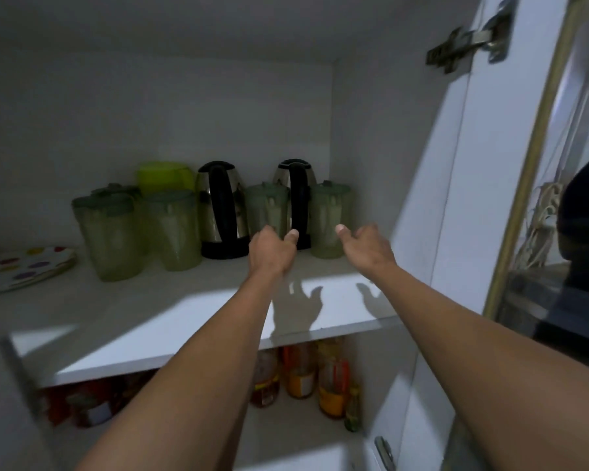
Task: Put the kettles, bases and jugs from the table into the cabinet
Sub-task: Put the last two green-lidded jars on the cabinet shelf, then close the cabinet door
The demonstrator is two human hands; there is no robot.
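Head view: both arms are stretched into an open white cabinet, over the upper shelf (170, 311). Left hand (272, 250) and right hand (368, 248) are held empty, fingers spread loosely, nothing gripped; shadows of both are cast on the shelf front.

Landmark = right kettle (295, 195), steel w/ black handle, seated on a black base at the back of the shelf. Left hand is seen just in front of it, thumb tip overlapping its handle; contact can't be told. A green-lidded jug (329, 219) is set just right of it, near the cabinet wall, w/ the right hand in front. Another jug (267, 209) is set just left, then the left kettle (220, 209) on its base (223, 249). Further left, three more jugs are grouped: (177, 229), (111, 232), one behind (116, 190). A lime container (165, 175) is seen behind them. A dotted plate (28, 266) lies far left. Bottles (300, 375) are stored on the shelf below.
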